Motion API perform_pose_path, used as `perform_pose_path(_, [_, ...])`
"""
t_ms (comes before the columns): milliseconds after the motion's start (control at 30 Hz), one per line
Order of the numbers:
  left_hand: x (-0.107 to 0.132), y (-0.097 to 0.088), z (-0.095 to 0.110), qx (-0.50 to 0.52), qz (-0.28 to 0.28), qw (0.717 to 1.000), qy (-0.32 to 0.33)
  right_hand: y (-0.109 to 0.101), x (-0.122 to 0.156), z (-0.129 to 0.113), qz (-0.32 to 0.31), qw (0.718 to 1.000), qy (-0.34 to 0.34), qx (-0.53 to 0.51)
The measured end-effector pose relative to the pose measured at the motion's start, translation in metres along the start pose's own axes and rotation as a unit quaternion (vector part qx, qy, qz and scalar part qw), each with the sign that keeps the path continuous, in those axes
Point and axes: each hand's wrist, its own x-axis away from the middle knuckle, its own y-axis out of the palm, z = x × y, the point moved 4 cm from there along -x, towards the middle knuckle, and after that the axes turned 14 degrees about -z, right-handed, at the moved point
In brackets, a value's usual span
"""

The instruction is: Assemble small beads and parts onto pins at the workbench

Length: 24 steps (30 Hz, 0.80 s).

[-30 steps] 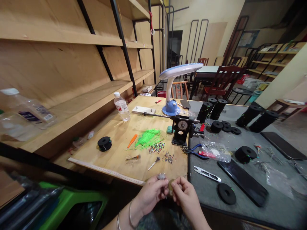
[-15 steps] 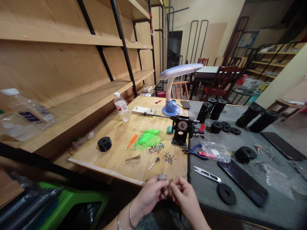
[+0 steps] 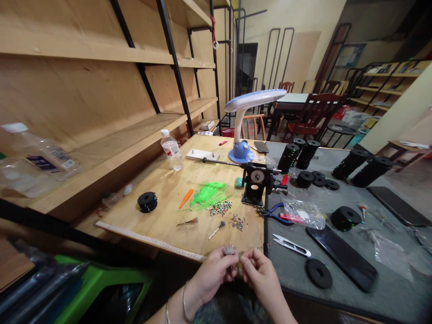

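Note:
My left hand and my right hand meet at the near edge of the wooden board, fingers pinched together. The left fingertips hold a small grey fuzzy tuft. The right fingertips pinch something tiny beside it that I cannot make out. Just beyond the hands lie scattered coloured beads, small metal bits, a bundle of green strands and an orange-handled tool.
A black hand-crank winder stands mid-table, a blue desk lamp and a water bottle behind it. Thread snips, blue pliers, black spools and a dark flat bar lie on the grey mat. Wooden shelves run along the left.
Both hands stay pinched close together at the board's edge; the fingers shift only slightly around the tuft. Nothing else has moved.

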Motion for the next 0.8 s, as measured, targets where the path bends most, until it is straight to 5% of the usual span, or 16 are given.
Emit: perform_pose_path(800, [0.0003,0.008,0.0008,-0.141,0.025,0.989,0.039,0.0014,0.0015,-0.0027,0.014,1.0,0.007,-0.015])
